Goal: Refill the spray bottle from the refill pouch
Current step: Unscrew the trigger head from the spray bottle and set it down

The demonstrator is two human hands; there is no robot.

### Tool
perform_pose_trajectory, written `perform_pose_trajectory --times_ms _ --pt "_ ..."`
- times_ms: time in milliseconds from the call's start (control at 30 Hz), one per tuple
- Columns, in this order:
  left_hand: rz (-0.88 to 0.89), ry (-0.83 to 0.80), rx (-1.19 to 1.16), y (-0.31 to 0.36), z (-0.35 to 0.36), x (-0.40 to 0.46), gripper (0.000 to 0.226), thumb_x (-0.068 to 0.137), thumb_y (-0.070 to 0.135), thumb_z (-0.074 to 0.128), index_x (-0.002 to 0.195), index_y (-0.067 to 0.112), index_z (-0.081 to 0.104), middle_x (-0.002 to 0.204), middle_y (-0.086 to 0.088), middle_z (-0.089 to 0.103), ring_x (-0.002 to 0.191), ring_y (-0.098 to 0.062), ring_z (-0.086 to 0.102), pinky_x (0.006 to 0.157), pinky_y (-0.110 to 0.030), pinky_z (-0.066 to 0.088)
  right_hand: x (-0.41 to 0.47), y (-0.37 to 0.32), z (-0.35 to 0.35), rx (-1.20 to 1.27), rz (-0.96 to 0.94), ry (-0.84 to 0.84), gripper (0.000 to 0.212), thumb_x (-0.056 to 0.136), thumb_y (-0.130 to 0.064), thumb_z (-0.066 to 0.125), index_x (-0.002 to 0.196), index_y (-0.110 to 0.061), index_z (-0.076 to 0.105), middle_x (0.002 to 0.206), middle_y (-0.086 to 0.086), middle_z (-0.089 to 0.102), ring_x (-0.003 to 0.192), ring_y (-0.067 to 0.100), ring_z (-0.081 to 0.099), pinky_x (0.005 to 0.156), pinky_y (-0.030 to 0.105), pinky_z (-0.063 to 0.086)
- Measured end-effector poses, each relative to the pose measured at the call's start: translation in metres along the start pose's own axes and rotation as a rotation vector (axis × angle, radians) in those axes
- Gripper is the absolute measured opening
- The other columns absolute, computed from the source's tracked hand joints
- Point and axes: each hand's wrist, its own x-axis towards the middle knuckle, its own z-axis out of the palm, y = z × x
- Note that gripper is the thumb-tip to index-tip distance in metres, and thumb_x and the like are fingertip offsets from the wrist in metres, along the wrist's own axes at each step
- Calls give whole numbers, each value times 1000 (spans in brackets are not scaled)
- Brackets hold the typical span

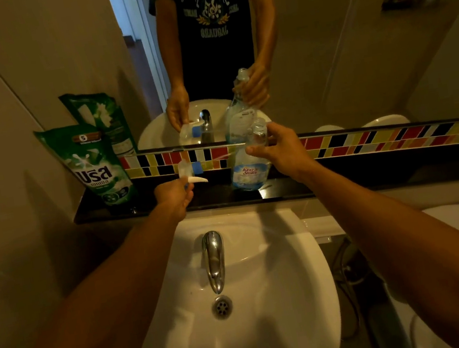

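View from the head camera, looking down over a white ceramic washbasin (302, 297) toward a black ledge (373, 178) below a wall mirror (335, 36). The clear plastic spray bottle with a blue-and-white label (248, 167) stands upright on the ledge, right of centre, its neck open and its body showing pale blue liquid in the lower part; the right hand (278, 151) closes its grip around the bottle's neck, thumb on the near side and fingers wrapped behind. The white trigger spray head with a blue collar (192, 172) is off the bottle, well apart to its left, and is held above the ledge; the left hand (174, 196) has its grip clamped on the lower part of the spray head, the white trigger pointing right. The green refill pouch with white lettering (95, 168) stands upright at the left end of the ledge, leaning against the beige wall, apart from both hands and untouched; its back shows in the mirror. A strip of multicoloured mosaic tiles (397, 138) runs between ledge and mirror; a chrome tap (214, 260) projects over the basin, above the round metal drain (222, 307); the mirror repeats both hands, bottle and spray head.
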Motion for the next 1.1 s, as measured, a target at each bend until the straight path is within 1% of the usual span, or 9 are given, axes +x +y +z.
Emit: perform_pose_trajectory --times_ms 167,267,300,400,533,667,800,1000,1100 --pt "3 1 111 -12 8 17 24 95 7 62 116 -3 65 79 -6 64 67 -12 61 69 -24 53 18 4 22 -41 0 -47 42 90 -10 79 129 -13 65 110 -9 69 100 4 65 80 23 55" --pt "0 -17 188 -16 10 29 25 93 4 63 116 -7 65 78 -8 64 72 -16 64 80 -32 57 27 6 30 -67 2 -74 40 91 -10 77 128 -15 63 108 -10 68 99 4 64 82 24 53" --pt "12 -24 242 -16 11 33 25 92 3 64 115 -7 65 79 -8 64 75 -18 65 82 -35 58 30 7 32 -71 2 -81 41 91 -9 77 129 -15 63 107 -13 67 98 2 63 81 21 52" --pt "97 -5 417 -20 11 42 23 89 3 68 111 -5 67 88 -12 67 74 -19 67 71 -33 60 37 7 39 -90 -7 -72 45 91 -10 77 133 -15 60 108 -15 65 96 -2 62 78 17 49" --pt "169 75 620 -28 10 55 19 91 12 69 107 2 69 98 -15 72 88 -28 72 81 -44 61 41 13 43 -97 -32 -60 49 92 -10 77 135 -16 55 116 -11 64 97 -6 60 78 14 47" --pt "259 117 779 -34 10 53 15 93 18 67 100 6 71 96 -13 70 88 -29 70 80 -43 60 37 29 46 -112 -29 -75 53 93 -11 74 141 -18 53 129 -8 64 112 3 63 94 33 58" --pt "297 140 824 -39 14 49 18 94 16 65 108 6 70 104 -13 69 98 -31 67 74 -34 50 32 44 49 -108 9 -60 59 95 -18 74 148 -24 49 141 -1 63 130 20 61 102 53 57" --pt "328 141 831 -43 16 46 19 95 16 63 109 7 69 107 -14 69 100 -31 66 74 -34 48 29 45 53 -98 29 -38 58 96 -18 72 149 -22 48 143 2 61 134 22 58 105 55 55" --pt "362 142 815 -40 15 41 21 95 17 62 114 8 67 110 -12 68 102 -30 65 75 -32 47 23 47 55 -77 4 -29 69 96 -19 73 155 -24 40 151 2 55 139 22 54 108 52 52"
